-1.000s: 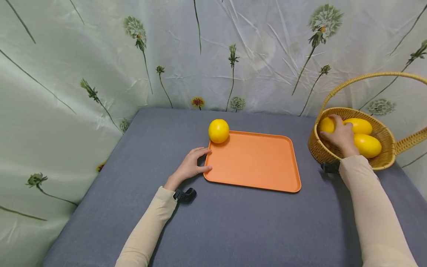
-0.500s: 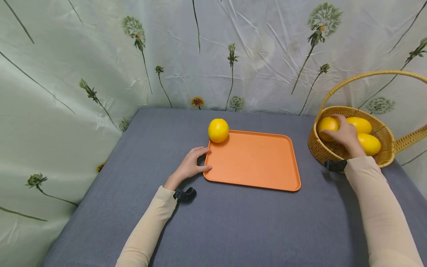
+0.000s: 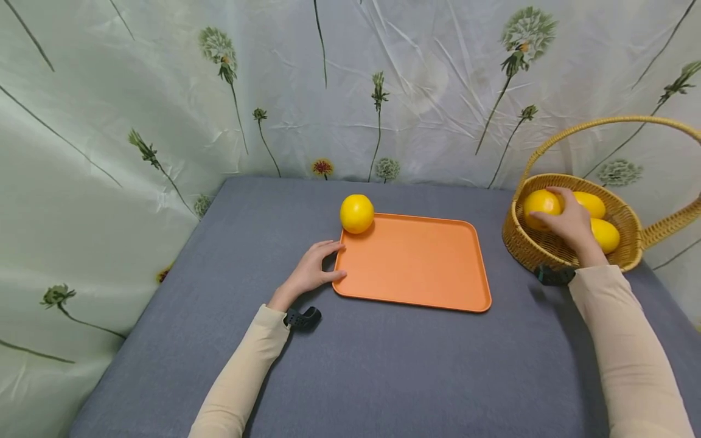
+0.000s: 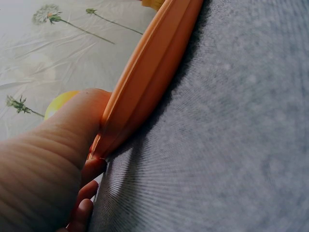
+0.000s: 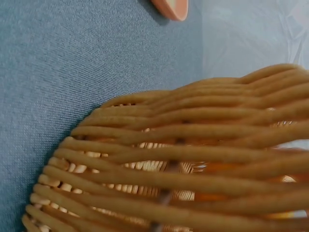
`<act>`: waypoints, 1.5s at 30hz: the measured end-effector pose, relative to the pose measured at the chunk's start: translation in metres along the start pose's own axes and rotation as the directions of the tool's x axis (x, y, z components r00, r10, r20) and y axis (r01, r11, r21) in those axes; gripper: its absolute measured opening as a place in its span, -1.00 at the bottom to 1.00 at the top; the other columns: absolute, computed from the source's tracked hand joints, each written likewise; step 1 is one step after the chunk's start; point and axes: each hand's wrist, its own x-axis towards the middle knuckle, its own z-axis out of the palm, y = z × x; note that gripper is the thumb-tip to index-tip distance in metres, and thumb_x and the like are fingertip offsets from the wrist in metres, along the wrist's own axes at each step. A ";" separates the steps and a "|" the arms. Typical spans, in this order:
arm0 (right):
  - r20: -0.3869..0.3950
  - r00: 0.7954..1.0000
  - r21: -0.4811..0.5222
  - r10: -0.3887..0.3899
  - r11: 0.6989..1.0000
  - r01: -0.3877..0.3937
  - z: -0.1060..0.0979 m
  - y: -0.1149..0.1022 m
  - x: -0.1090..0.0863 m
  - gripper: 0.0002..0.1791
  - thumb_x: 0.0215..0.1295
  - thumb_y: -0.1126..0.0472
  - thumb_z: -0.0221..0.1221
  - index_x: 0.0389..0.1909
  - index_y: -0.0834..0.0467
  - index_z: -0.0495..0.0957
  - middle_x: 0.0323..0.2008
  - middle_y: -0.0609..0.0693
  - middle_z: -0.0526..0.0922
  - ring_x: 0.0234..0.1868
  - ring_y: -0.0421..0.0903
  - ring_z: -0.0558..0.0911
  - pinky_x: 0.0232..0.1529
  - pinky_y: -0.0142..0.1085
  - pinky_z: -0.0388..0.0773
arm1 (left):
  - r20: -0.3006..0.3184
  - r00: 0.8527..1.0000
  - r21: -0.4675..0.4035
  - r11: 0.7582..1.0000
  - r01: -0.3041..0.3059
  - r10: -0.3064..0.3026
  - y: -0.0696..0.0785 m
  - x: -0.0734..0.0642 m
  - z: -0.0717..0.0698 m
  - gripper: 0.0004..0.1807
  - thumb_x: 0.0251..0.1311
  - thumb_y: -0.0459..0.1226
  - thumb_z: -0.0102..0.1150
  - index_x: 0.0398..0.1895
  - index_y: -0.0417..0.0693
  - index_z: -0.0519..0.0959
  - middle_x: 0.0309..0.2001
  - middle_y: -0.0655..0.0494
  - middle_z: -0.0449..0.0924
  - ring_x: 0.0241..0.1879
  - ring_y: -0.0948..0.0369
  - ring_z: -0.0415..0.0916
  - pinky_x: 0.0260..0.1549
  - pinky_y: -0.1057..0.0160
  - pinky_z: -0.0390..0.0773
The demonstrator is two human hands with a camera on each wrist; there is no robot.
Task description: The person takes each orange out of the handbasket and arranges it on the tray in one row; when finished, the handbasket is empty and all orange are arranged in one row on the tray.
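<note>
My left hand (image 3: 312, 269) holds the left edge of an orange tray (image 3: 416, 261); in the left wrist view the thumb lies over the tray's rim (image 4: 137, 63) and the other fingers are partly hidden below it. On the tray's back left corner sits a round yellow fruit (image 3: 357, 213). My right hand (image 3: 572, 222) reaches into a wicker basket (image 3: 520, 243) and grips another round yellow-orange fruit (image 3: 541, 208) between thumb and fingers. Behind that hand lie two longer yellow fruits, one at the back (image 3: 592, 204) and one nearer (image 3: 606, 235).
The basket's tall arched handle (image 3: 602, 120) rises over the opening. Its woven wall (image 5: 159, 159) fills much of the right wrist view and hides the right hand there. A grey-blue cloth (image 3: 394, 371) covers the table, with a flower-printed curtain (image 3: 438, 91) behind.
My right hand has shifted slightly right inside the basket, and more of the round fruit in its grip shows. The left hand, the tray and the fruit on it have stayed put.
</note>
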 end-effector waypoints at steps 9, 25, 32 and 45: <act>-0.047 0.998 0.046 0.037 0.998 -0.035 0.001 -0.002 -0.007 -0.16 0.24 -0.05 0.09 0.43 0.18 -0.01 0.35 0.42 0.10 0.17 0.41 0.22 0.02 0.16 0.20 | 0.003 1.000 0.008 1.000 0.015 -0.015 0.000 -0.001 0.000 -0.31 0.00 -0.11 0.37 0.24 -0.10 0.41 0.27 -0.06 0.41 0.36 -0.04 0.18 0.34 -0.09 0.20; -0.124 0.985 0.183 0.123 0.978 -0.099 0.001 -0.013 -0.029 -0.19 0.22 -0.10 0.12 0.45 -0.10 0.00 0.45 0.24 -0.03 0.26 0.25 0.11 -0.05 -0.19 0.19 | -0.001 1.000 0.004 1.000 0.010 -0.010 0.001 0.001 0.001 -0.31 0.00 -0.11 0.37 0.24 -0.12 0.42 0.28 -0.09 0.40 0.36 -0.05 0.18 0.34 -0.10 0.20; -0.171 0.968 0.224 0.182 0.964 -0.142 0.002 -0.017 -0.034 -0.22 0.20 -0.10 0.15 0.41 -0.27 0.03 0.45 0.13 0.00 0.24 0.09 0.11 -0.06 -0.34 0.18 | -0.011 1.000 0.001 1.000 -0.001 0.001 0.002 0.000 0.000 -0.31 0.00 -0.14 0.37 0.24 -0.13 0.42 0.28 -0.11 0.40 0.35 -0.07 0.19 0.33 -0.11 0.21; -0.261 0.943 0.269 0.207 0.954 -0.135 0.007 -0.019 -0.039 -0.26 0.16 -0.07 0.19 0.35 -0.36 0.11 0.31 -0.17 0.19 0.01 -0.37 0.09 -0.10 -0.38 0.13 | -0.005 1.000 0.007 1.000 0.001 -0.001 0.002 0.000 0.000 -0.30 0.00 -0.14 0.37 0.25 -0.13 0.41 0.29 -0.12 0.39 0.36 -0.06 0.19 0.34 -0.11 0.20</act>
